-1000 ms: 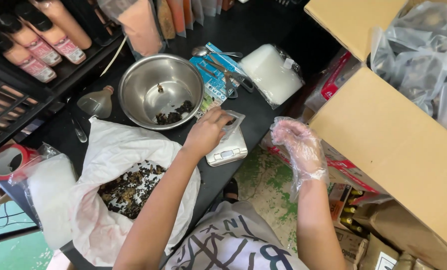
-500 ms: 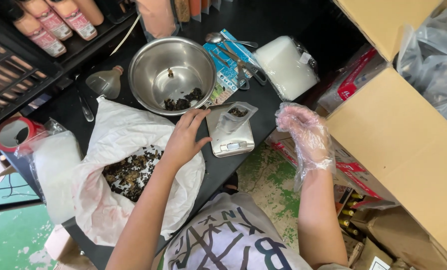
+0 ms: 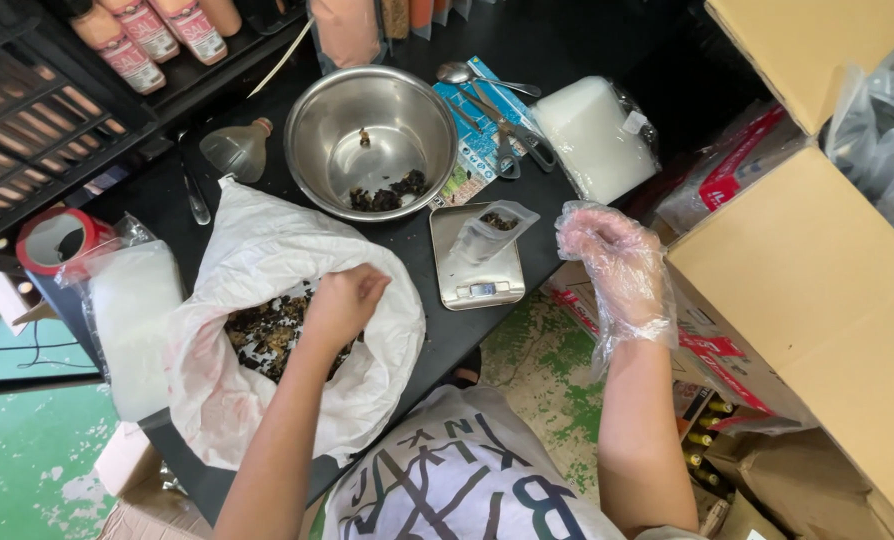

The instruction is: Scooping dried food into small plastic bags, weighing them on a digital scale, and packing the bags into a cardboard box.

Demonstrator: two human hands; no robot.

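Dried dark pieces (image 3: 267, 335) lie heaped inside a white bag (image 3: 257, 260) spread open on the black table (image 3: 417, 245), left of centre. Further left, a roll of red tape (image 3: 55, 240) and a clear packet of white stuff (image 3: 127, 320) sit at the table's edge, the packet partly under the bag's folds. The left hand (image 3: 342, 303) is down in the bag's mouth, bare, fingers curled over the heap; whether it has pinched any pieces up I cannot tell, since the fingertips are hidden. Behind the bag stands a steel bowl (image 3: 382, 140) with a few dark bits in it. To the right, a small clear pouch (image 3: 492, 232) stands on a silver scale (image 3: 472, 275), something dark inside, too small to make out. The right hand (image 3: 612, 265), in a loose plastic glove, hangs off the table edge, fingers slack and holding nothing. Cardboard boxes (image 3: 817, 300) are cut off at the right.
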